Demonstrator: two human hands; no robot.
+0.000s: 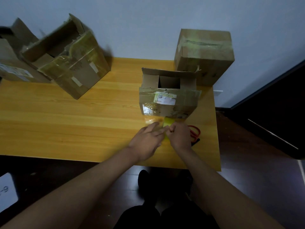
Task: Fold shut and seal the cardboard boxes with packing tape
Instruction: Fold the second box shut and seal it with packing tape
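Both hands meet at the tape roll (167, 123), frame center: right hand (179, 135) pinches its end, left hand (146, 139) fingers spread. Tape's thin, clingy; grip the edge.

A wooden tabletop (66, 116) with a yellowish grain fills the middle of the frame, its near edge running along the lower centre. Behind it, a pale wall (148, 22) spans the top. Dark floor (257, 182) shows below and at right, where a dark cabinet (283, 113) stands. A white card (6, 192) with printed characters lies at lower left.
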